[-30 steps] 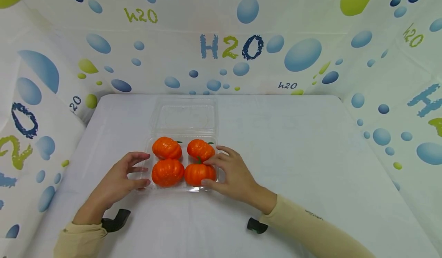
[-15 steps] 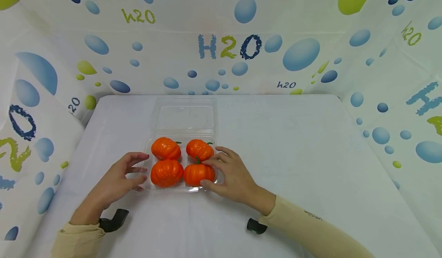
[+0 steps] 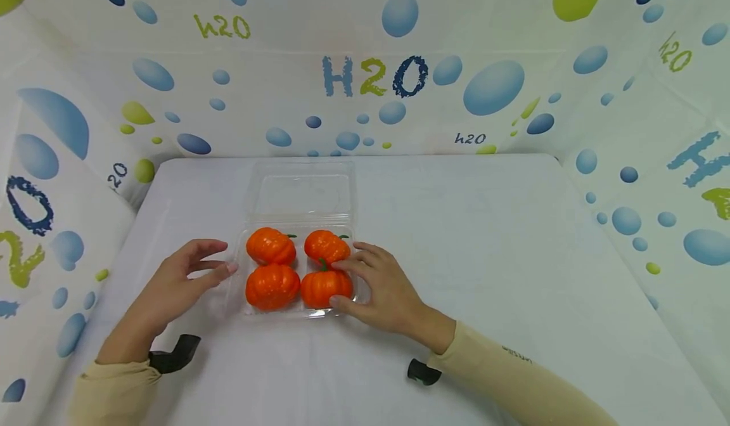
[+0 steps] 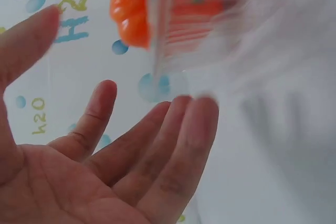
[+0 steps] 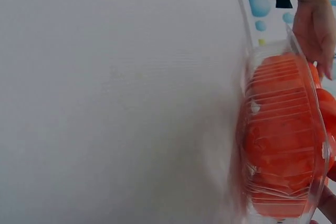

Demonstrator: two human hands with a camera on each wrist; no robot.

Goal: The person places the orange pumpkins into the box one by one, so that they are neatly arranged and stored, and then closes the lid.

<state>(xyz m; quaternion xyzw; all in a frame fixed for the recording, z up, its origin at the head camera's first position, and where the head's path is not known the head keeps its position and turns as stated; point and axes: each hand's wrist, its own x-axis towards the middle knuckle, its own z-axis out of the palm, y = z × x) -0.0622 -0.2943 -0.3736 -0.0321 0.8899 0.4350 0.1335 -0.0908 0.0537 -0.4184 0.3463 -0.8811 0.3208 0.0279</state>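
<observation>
A clear plastic clamshell container (image 3: 238, 299) lies on the table with its lid (image 3: 305, 191) folded back, away from me. Several small orange pumpkins with green stems sit inside in two rows. The front right pumpkin (image 3: 326, 290) is between the thumb and fingers of my right hand (image 3: 388, 290), which grips it from the right. To the left of the container, my left hand (image 3: 179, 280) has its fingers spread and holds nothing. In the left wrist view, its fingertips (image 4: 199, 121) are apart from the container wall. A front left pumpkin (image 3: 272, 286) is the nearest one to that hand.
White cloth covers the table (image 3: 485, 255), and a printed curtain (image 3: 353, 26) rises behind it and at both sides. Black wrist straps (image 3: 175, 354) show below each sleeve cuff.
My left hand has drawn back to the left and slightly upward from the container's edge. My right hand stays at the front right pumpkin. The whole head view has shifted a little.
</observation>
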